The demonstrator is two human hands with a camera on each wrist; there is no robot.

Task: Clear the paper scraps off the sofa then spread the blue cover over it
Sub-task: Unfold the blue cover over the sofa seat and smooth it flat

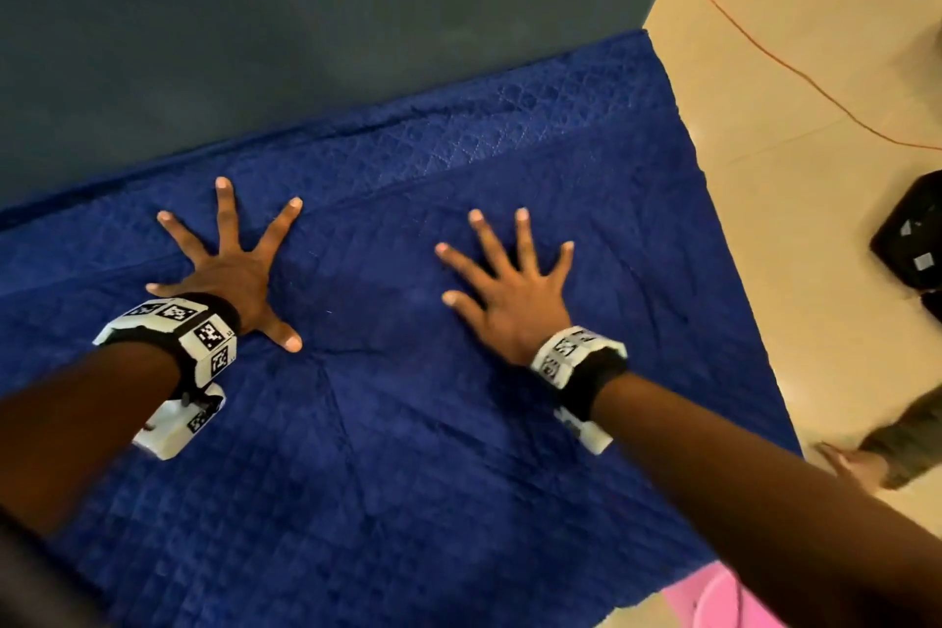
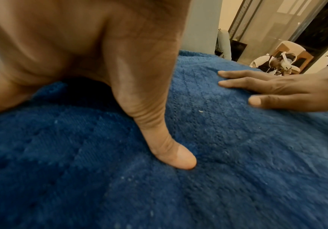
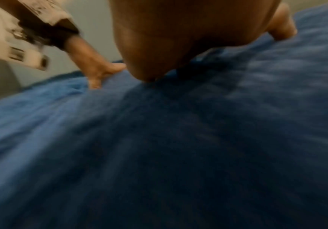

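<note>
The blue quilted cover [image 1: 408,423] lies spread over the sofa seat, reaching up to the grey backrest [image 1: 306,15]. My left hand [image 1: 229,265] presses flat on it with fingers splayed wide, left of centre. My right hand [image 1: 509,291] lies flat on the cover to the right, fingers straight and spread. The left wrist view shows the left thumb [image 2: 171,153] pushed into the cover [image 2: 237,170] and the right hand [image 2: 276,91] beyond it. The right wrist view is blurred; the palm [image 3: 169,46] rests on the cover [image 3: 159,155]. No paper scraps are in sight on the sofa.
Cream floor [image 1: 815,66] runs along the sofa's right side, crossed by a thin orange cord [image 1: 764,51]. A black bag with white scraps [image 1: 912,240] sits on the floor at right. Pink fabric [image 1: 713,597] shows at the bottom edge.
</note>
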